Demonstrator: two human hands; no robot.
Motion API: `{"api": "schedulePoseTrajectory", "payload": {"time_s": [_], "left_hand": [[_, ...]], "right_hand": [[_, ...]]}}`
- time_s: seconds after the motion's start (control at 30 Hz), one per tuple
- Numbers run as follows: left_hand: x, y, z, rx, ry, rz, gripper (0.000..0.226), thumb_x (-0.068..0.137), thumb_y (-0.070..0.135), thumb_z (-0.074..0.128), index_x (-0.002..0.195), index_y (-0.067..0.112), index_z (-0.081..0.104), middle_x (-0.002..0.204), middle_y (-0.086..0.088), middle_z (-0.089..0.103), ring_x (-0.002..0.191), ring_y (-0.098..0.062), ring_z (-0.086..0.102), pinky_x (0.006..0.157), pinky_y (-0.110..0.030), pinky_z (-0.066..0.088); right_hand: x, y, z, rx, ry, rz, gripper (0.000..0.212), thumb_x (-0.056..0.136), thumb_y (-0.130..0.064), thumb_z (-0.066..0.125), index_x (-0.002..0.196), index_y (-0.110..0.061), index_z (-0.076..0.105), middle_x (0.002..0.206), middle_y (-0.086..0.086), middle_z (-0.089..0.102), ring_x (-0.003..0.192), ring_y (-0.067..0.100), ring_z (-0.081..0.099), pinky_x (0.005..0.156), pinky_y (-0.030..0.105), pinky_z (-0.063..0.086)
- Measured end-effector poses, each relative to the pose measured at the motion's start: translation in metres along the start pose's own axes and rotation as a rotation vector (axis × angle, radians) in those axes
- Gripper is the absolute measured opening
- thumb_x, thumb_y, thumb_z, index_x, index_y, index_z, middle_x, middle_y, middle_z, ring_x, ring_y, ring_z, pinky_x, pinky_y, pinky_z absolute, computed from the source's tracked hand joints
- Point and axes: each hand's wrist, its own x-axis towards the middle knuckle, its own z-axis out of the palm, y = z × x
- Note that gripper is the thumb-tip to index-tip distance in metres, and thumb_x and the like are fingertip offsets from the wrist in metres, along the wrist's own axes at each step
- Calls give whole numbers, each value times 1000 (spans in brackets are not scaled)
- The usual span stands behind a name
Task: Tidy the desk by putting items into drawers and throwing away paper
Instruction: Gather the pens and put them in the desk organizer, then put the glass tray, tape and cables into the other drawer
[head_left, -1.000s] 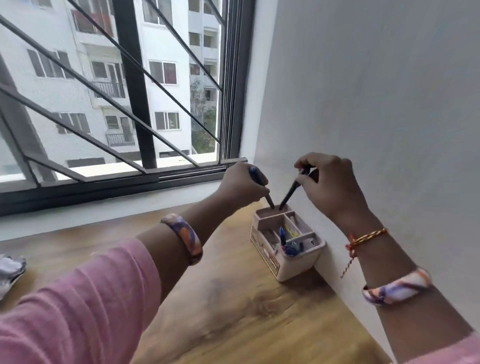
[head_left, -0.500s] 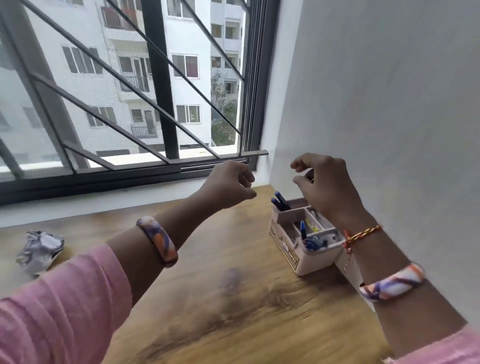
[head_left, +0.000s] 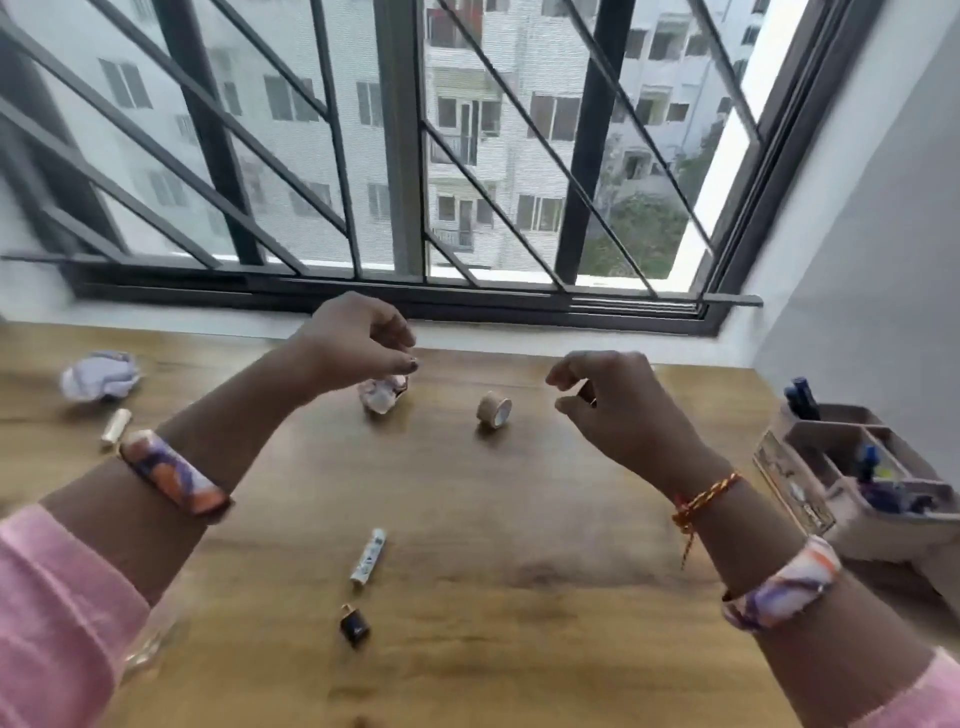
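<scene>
Clutter lies across the wooden desk (head_left: 519, 597), loose and unsorted, which I judge is why both my hands hang above it empty, between picks. Nearest me sits a small dark clip-like object (head_left: 355, 625), too blurred to name, and just beyond it a white tube (head_left: 368, 556) lying on its side, pointing away from me. Farther out, mid-desk, a roll of tape (head_left: 494, 410) stands on edge, apart from everything else. My right hand (head_left: 618, 410) hovers just to the right of the tape and above it, fingers loosely curled, thumb and forefinger a narrow gap apart, holding nothing I can see. My left hand (head_left: 358, 340) hovers over a small crumpled paper (head_left: 382, 394), fingers drooping in a loose curl, also holding nothing; whether a fingertip touches the paper I cannot tell. Off to the left lie a small pale cylinder (head_left: 115, 426) and, beyond it, a larger paper ball (head_left: 100, 375), both well apart from my hands. At the right edge, against the wall, the pen organizer (head_left: 852, 488) stands with pens upright in its back compartment. No drawer or bin shows. My guess: the paper under my left hand goes first, the tape under my right.
</scene>
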Motion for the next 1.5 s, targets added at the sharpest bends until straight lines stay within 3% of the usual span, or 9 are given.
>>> {"api": "schedulePoseTrajectory", "payload": {"time_s": [0.17,0.33,0.53,0.77,0.83,1.03,1.23,1.37,1.5], "left_hand": [[-48,-62,-50,19,37,-184,15,76,-3,71,89,1,66,80,-12,65,67,-17,58,50,-9,49],[-80,-114,-85,52,-6,-308,10,76,1,72,82,6,65,83,-16,64,73,-24,59,70,-36,55],[-99,-176,-124,74,4,-378,12,76,4,73,80,7,62,75,-7,58,67,-18,53,60,-28,49],[-113,-224,-157,170,-31,-365,13,75,9,76,75,11,62,68,1,54,62,-13,50,56,-24,44],[-120,-232,-165,233,-171,-367,12,75,14,76,77,12,63,66,1,56,59,-13,50,51,-21,42],[-150,-244,-156,573,-764,-378,27,65,23,81,72,24,55,64,13,53,58,-5,49,53,-19,37],[-164,-252,-145,685,-595,-214,28,72,36,75,65,28,49,60,16,48,62,-8,49,53,-23,36],[-165,-240,-152,508,-452,-173,26,74,36,73,60,30,51,63,13,55,69,-12,55,64,-28,47],[-164,-214,-150,356,-359,-128,13,74,33,72,82,23,69,81,6,67,81,-16,63,74,-35,52]], "right_hand": [[-1,-56,67,16,-370,-144,31,75,-10,74,104,-13,68,96,3,66,77,11,53,72,21,44],[-14,-97,131,-190,-695,-133,48,74,-20,73,121,-21,59,121,4,58,106,18,53,83,24,40],[-11,-133,166,-210,-714,-23,25,78,-10,65,102,-16,67,112,8,62,102,22,58,82,28,49],[-6,-178,197,-125,-642,-52,27,72,-1,57,91,-12,71,99,7,67,81,16,59,64,18,37],[-1,-199,200,14,-584,-60,23,72,0,59,88,-13,71,90,4,67,63,5,52,56,12,36],[-2,-262,213,232,-728,-177,26,68,4,65,86,-16,68,85,-4,65,64,5,56,60,7,43],[-12,-279,238,-21,-780,-306,29,67,3,64,94,-7,68,96,6,71,74,8,50,66,21,41],[-9,-279,235,-41,-761,-287,25,71,2,63,94,-6,69,94,8,70,75,11,55,62,18,39],[-1,-273,225,-42,-735,-243,24,70,3,63,91,-5,70,89,5,69,70,8,53,58,7,37]]}}
